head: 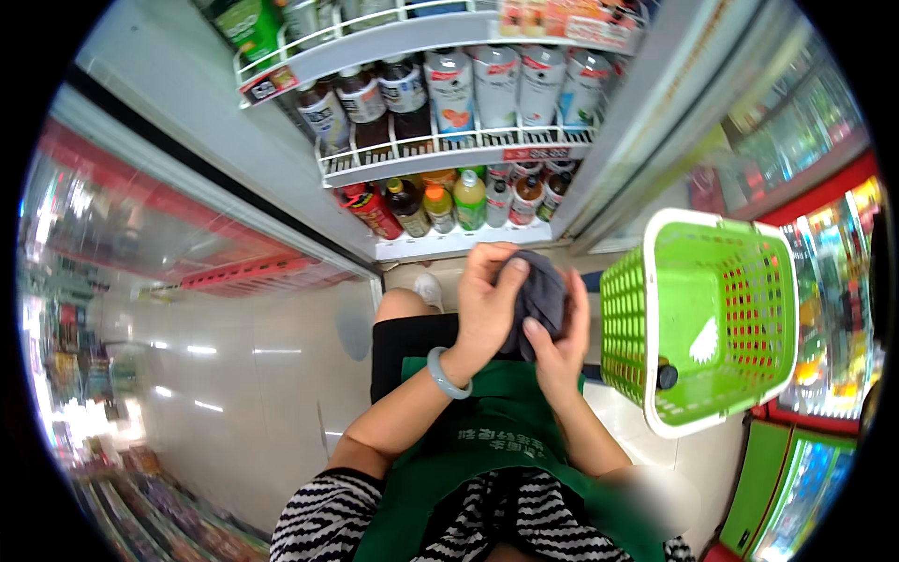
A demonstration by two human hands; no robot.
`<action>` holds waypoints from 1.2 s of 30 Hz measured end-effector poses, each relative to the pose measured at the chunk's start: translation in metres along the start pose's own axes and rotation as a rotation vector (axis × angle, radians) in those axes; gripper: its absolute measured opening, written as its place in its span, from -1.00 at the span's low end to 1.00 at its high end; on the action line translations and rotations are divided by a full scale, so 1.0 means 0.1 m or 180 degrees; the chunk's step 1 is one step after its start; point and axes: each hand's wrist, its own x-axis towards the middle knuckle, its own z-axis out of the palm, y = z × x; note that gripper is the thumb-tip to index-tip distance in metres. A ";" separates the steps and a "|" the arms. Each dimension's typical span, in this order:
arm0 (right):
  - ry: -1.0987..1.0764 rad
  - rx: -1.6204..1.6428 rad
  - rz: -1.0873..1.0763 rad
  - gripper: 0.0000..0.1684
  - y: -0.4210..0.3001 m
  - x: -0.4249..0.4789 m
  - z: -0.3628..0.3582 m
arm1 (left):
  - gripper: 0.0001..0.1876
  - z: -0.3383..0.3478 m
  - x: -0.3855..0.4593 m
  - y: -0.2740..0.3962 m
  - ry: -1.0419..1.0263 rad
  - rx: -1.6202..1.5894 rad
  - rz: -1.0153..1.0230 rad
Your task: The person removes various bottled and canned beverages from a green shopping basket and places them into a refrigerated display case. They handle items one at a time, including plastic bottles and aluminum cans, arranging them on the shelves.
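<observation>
A crumpled dark grey cloth point(541, 298) is bunched between my two hands, above my lap. My left hand point(484, 302), with a pale bangle point(449, 374) at the wrist, grips its left side with the thumb on top. From the right, my right hand point(560, 344) holds the lower right part, its thumb pressed on the folds. Just beyond the hands is an opened drinks cooler, with several bottles point(469, 200) along its white bottom shelf point(463, 242). More bottles point(449, 91) stand on the wire rack point(456, 151) above.
To my right is a green plastic basket point(692, 288) with a white rim, holding a dark-capped bottle point(666, 376). The cooler's glass door point(211, 211) stands open on the left. Light tiled floor point(232, 393) lies beneath it, and a green apron point(484, 435) covers my lap.
</observation>
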 end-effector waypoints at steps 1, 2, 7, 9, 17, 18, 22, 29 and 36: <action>0.0189 0.0449 0.0253 -0.22 0.10 -0.02 0.08 | -0.91 -0.04 -0.04 -0.04 0.0172 -0.0053 0.0010; 0.0335 0.0428 0.0515 -0.32 0.18 -0.02 0.12 | -0.91 -0.11 -0.07 -0.07 0.0197 0.0150 0.0036; 0.0510 0.0336 0.0652 -0.46 0.69 0.00 0.10 | -0.89 -0.48 -0.04 -0.24 0.0450 0.0555 0.0381; -0.0008 0.0325 0.0572 -0.44 0.63 -0.06 0.23 | -0.88 -0.59 -0.01 -0.34 0.0452 0.0663 0.0332; 0.0816 0.0331 0.0890 -0.81 1.51 0.58 0.33 | -0.69 -0.52 0.44 -0.98 -0.0564 0.1686 0.0517; 0.1076 0.0651 0.0998 -0.82 1.56 0.76 0.33 | -0.63 -0.54 0.52 -1.03 -0.0663 0.1748 0.0117; 0.2145 -0.0610 0.0034 -0.57 1.85 1.62 0.15 | -0.63 -0.71 0.82 -1.29 -0.0805 0.1758 -0.0112; 0.2554 -0.1999 -0.0959 -0.58 2.24 2.38 0.14 | -0.71 -1.17 1.30 -1.34 0.0072 0.0669 -0.0574; 0.1670 -0.1971 -0.1591 -0.37 2.29 2.04 0.90 | -0.68 -1.54 1.68 -1.10 0.1256 -0.0019 -0.0064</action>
